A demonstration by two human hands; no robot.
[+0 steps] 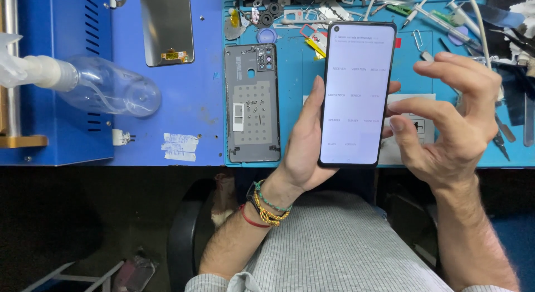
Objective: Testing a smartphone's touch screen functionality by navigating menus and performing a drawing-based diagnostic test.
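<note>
My left hand (304,141) grips a black smartphone (356,94) from behind and holds it upright over the front edge of the blue work mat (295,74). Its screen is lit white with a grid of small grey labels. My right hand (451,119) hovers just right of the phone with fingers spread and curled; the thumb tip is close to the phone's right edge, holding nothing. Bracelets circle my left wrist.
A grey phone back cover (252,102) lies on the mat left of the phone. A loose display panel (166,27) and a clear spray bottle (95,85) rest on the blue machine top. Tweezers, tools and small parts crowd the mat's far and right edges.
</note>
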